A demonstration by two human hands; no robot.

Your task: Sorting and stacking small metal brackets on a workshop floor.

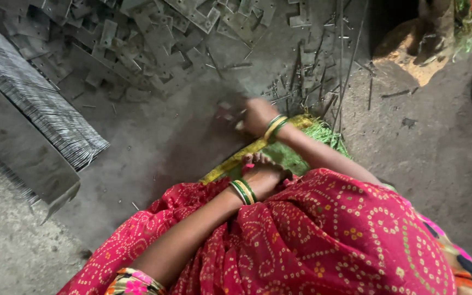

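Seated on the workshop floor (154,142), we reach our right hand (255,116), fingers curled and blurred around small metal pieces (226,112), while our left hand (261,177) rests loosely closed on green cloth (288,155), likely mid-pick, steadier grip needed.

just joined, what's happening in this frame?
A person in a red patterned garment sits on a dusty floor. The right hand reaches out to small metal pieces on the ground; motion blur hides the grip. The left hand rests by the lap on green-and-yellow cloth. A heap of flat metal plates and thin rods lies ahead.
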